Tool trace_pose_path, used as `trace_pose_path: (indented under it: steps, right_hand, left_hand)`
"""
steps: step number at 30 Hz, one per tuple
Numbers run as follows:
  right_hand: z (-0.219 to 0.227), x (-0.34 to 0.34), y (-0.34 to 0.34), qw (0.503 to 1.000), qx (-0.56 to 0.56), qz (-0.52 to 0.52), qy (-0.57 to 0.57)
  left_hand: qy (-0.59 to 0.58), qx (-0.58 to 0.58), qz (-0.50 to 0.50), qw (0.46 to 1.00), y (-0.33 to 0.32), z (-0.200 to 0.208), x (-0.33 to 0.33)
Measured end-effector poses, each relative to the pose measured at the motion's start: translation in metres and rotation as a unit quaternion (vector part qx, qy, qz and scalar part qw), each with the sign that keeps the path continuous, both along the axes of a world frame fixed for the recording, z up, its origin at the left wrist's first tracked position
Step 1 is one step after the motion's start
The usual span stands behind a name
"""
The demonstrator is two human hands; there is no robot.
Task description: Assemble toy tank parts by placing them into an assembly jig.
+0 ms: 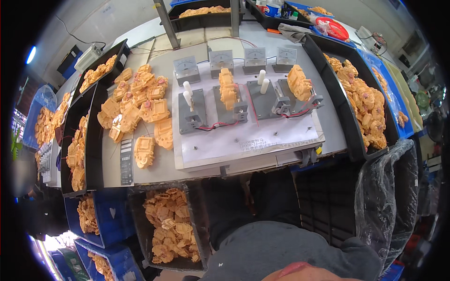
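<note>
Neither of my hands shows in the head view; only my dark-clothed torso and legs appear below the table edge. On the table stands a test board point(211, 149) topped with white paper, carrying several grey fixtures in a row. One orange plastic housing point(228, 89) sits upright on the second fixture from the left. Another orange housing point(299, 83) leans on the rightmost fixture. The leftmost fixture point(192, 112) and the third fixture point(266, 100) bear only white pegs. Behind the row stand analog panel meters point(186, 70), and red wires run by the fixtures.
Left of the board lies a loose pile of orange housings point(140, 100). Black trays of housings flank it, one tray point(349, 107) at right, another point(96, 136) at left. Below the table stand a full bin point(199, 225) and a plastic-lined crate point(384, 187). Metal posts point(167, 25) rise behind.
</note>
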State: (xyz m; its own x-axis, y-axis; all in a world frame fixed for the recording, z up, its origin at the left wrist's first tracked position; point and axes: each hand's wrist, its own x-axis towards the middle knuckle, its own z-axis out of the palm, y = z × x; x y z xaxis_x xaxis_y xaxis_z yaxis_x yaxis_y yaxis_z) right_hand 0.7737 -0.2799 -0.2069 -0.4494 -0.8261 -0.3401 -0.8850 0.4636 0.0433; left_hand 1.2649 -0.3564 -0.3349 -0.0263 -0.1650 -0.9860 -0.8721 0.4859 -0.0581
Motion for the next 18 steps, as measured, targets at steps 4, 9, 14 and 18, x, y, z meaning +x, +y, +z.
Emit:
trace_pose_path:
  steps: [4,9,14,18]
  right_hand:
    - [-0.014,-0.022,-0.007,0.998,0.049,0.049,-0.012]
    - [-0.038,-0.063,-0.050,0.975,0.129,0.179,-0.030]
    - [-0.075,-0.079,-0.120,0.919,0.205,0.335,-0.048]
    - [-0.110,-0.080,-0.153,0.878,0.249,0.405,-0.056]
  left_hand:
    - [0.007,0.001,-0.003,1.000,0.006,0.000,-0.002]
    - [0.003,0.018,0.063,0.998,0.058,0.013,-0.012]
    - [-0.016,0.035,0.158,0.987,0.118,0.040,-0.022]
    - [-0.025,0.034,0.181,0.983,0.131,0.056,-0.015]
